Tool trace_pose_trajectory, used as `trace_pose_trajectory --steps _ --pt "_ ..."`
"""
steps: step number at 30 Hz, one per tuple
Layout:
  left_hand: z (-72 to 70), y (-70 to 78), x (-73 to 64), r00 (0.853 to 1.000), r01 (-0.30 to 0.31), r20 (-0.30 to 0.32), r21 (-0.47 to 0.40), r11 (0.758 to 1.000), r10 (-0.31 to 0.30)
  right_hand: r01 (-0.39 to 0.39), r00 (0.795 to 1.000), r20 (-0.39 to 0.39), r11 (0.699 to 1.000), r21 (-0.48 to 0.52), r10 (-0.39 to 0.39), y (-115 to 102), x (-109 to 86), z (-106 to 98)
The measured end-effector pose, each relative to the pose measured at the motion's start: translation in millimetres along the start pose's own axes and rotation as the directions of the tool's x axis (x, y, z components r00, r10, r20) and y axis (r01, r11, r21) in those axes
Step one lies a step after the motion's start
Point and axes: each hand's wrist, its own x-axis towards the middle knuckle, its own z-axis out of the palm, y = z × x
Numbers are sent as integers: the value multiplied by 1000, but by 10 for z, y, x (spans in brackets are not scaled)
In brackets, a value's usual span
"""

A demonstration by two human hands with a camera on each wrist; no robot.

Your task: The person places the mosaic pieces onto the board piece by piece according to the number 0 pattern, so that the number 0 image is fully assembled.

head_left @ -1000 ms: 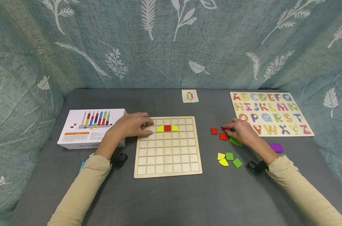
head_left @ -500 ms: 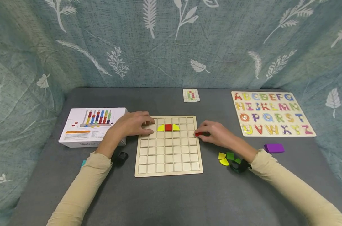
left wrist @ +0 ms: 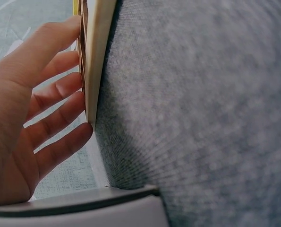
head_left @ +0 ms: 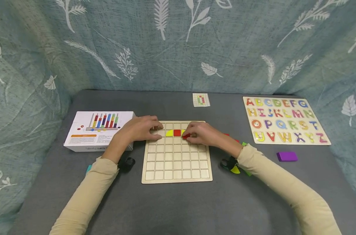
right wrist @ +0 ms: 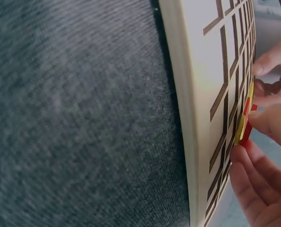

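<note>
A wooden grid board (head_left: 178,166) lies flat on the grey table. In one of its upper rows, a yellow quarter-circle tile (head_left: 170,133) sits beside a red square tile (head_left: 177,133), and another yellow tile on the right is mostly covered by fingers. My right hand (head_left: 203,133) pinches a red tile (right wrist: 248,130) between thumb and fingers, close over the row of tiles. My left hand (head_left: 141,128) rests at the board's upper left, its relaxed fingertips touching the board's edge and top face, with nothing held.
Left of the board stands a white box (head_left: 86,143) with an abacus picture. A small pattern card (head_left: 201,100) lies behind. To the right are an alphabet board (head_left: 286,143) and a purple block (head_left: 287,156). Loose tiles, one yellow (head_left: 235,169), are partly hidden under the right arm.
My right hand has picked up a red tile from the loose pieces on the right and carried it left over the board. The left hand stays at the board's edge.
</note>
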Motion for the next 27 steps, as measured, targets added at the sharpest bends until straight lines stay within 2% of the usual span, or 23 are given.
trace_pose_trajectory --steps 11,16,27 --pt "-3 1 -6 1000 -3 -5 -7 1000 3 -3 1000 -2 1000 6 3 -11 14 15" --pt "-7 5 0 1000 -5 0 -3 1000 5 -13 1000 16 999 -48 13 -71 -4 24" --pt "-19 20 3 1000 4 3 -1 1000 -4 35 999 27 990 -136 -32 -171 -25 49"
